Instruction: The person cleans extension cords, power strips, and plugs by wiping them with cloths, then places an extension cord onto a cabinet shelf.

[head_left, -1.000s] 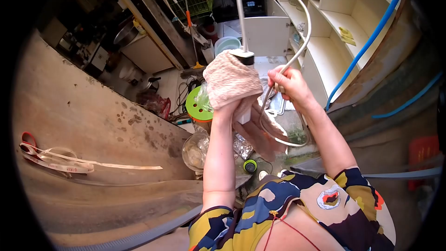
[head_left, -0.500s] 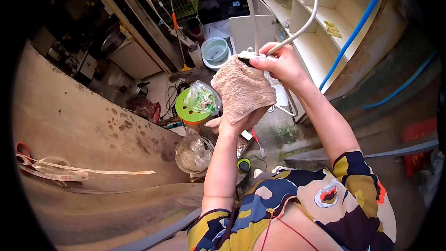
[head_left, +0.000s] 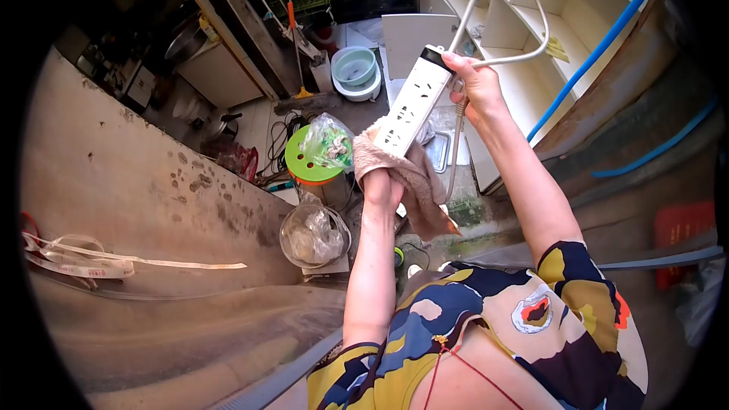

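Note:
A white power strip (head_left: 414, 103) with a black end slants up and to the right in front of me. My right hand (head_left: 478, 85) is closed on its upper end, where a white cord (head_left: 538, 11) loops out. Around the strip's lower end is a beige-pink towel (head_left: 418, 182), its loose end hanging down. My left hand (head_left: 380, 188) is closed on the towel and the strip inside it; most of its fingers are hidden by the cloth. A greyish-brown cord (head_left: 458, 144) hangs below my right hand.
White shelves (head_left: 524, 53) and a blue hose (head_left: 592, 53) are on the right. Basins (head_left: 355, 68) stand on the floor ahead. A green-topped stool (head_left: 307, 163) carries a plastic bag (head_left: 330, 143), near a bag-lined bin (head_left: 315, 237). A stained wall panel (head_left: 152, 152) runs along the left.
The towel has slid down from the strip's upper part to its lower end, uncovering the sockets. My left hand moved down with it, and my right hand shifted slightly up and right.

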Tool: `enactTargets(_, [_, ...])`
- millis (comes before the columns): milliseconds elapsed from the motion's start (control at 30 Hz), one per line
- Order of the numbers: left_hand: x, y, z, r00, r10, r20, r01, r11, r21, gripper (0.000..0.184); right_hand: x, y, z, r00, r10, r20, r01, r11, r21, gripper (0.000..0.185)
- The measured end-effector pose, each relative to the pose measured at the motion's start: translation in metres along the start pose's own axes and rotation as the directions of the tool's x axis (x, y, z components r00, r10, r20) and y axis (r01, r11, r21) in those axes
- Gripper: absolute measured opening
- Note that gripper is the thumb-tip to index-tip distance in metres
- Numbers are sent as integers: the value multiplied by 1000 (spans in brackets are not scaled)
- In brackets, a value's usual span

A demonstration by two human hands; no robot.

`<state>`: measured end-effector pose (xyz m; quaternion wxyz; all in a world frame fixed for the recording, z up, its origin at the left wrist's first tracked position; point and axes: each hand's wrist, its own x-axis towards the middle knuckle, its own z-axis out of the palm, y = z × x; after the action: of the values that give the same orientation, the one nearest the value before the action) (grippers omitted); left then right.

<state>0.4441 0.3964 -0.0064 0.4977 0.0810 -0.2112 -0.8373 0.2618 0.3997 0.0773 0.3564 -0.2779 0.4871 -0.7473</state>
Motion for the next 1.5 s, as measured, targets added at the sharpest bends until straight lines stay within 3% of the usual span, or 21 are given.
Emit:
enactTargets(167, [0, -8, -10, 932, 362, 14, -341, 865, 369, 28, 2, 25, -17, 933, 354, 65, -359, 909, 212, 31])
enactTargets(233, [4, -2, -11, 782, 597, 180, -559, 542, 628, 24, -4, 30, -17, 900, 424, 101, -433, 842, 321, 33])
enactTargets(267, [0, -4, 1, 768, 631, 111, -547, 557, 625, 24, -9, 30, -17, 896, 433, 97, -438, 829, 347, 34])
enactTargets(300, [1, -2, 1, 769, 629, 113, -547, 557, 624, 24, -13, 28, -16, 897, 431, 96, -436, 830, 348, 34])
enactTargets(367, [3, 9, 3, 891, 453, -21, -419, 840, 345, 26, -20, 25, -11, 939, 345, 21, -331, 880, 342, 35])
enactTargets(500, [2, 27, -2, 982, 175, 73, -186, 963, 195, 32, -15, 22, -18, 957, 290, 24, -282, 903, 323, 35])
enactTargets(533, [1, 31, 6, 998, 24, 65, -19, 998, -65, 34, -12, 22, -22, 957, 290, 25, -282, 904, 321, 35])
enactTargets(633, [-13, 46, 11, 985, 109, -136, -121, 989, -82, 36, 0, 28, -34, 940, 339, 42, -319, 828, 462, 32])
enactTargets(667, [-22, 57, 12, 974, 52, 219, -7, 980, -201, 37, 2, 28, -38, 929, 367, 51, -342, 798, 496, 32])
enactTargets(700, [-20, 59, 8, 974, 64, 220, -19, 979, -201, 37, 5, 28, -41, 918, 393, 62, -364, 767, 529, 32])
enactTargets(767, [-18, 60, 2, 985, 172, -28, -174, 983, -63, 37, 7, 28, -41, 913, 404, 61, -370, 754, 542, 30])
enactTargets(833, [-18, 56, 0, 976, 207, 66, -208, 978, 12, 37, 8, 31, -38, 902, 417, 107, -402, 728, 555, 29])
enactTargets(900, [-14, 44, 0, 960, 273, -58, -246, 927, 285, 32, 6, 35, -32, 898, 417, 139, -422, 728, 540, 30])
enactTargets(933, [-12, 42, 11, 959, 281, -24, -272, 945, 184, 32, 3, 37, -28, 894, 419, 160, -435, 726, 532, 30])
enactTargets(967, [-11, 35, 1, 951, 308, -9, -277, 865, 418, 33, -2, 39, -22, 894, 418, 165, -437, 726, 531, 30])
enactTargets(1033, [-9, 20, -9, 907, 412, -93, -333, 833, 442, 31, -13, 45, -10, 930, 343, 134, -362, 789, 496, 31])
enactTargets(1200, [-21, 36, -10, 931, 318, -180, -201, 856, 476, 33, -39, 36, -3, 955, 260, 141, -293, 896, 334, 30])
enactTargets(1300, [1, 19, -55, 894, 443, -70, -304, 714, 630, 25, -38, 28, -7, 955, 203, 215, -258, 926, 274, 30])
enactTargets(1333, [2, 25, -50, 935, 345, -87, -277, 859, 431, 25, -30, 30, -15, 951, 192, 242, -255, 931, 261, 25])
enactTargets(1433, [-1, 42, -14, 900, 418, -126, -355, 868, 348, 29, -22, 21, -27, 916, 153, 370, -229, 959, 169, 24])
enactTargets(1500, [4, 49, -14, 923, 385, 18, -336, 782, 524, 36, -15, 15, -27, 886, 205, 415, -219, 976, -16, 32])
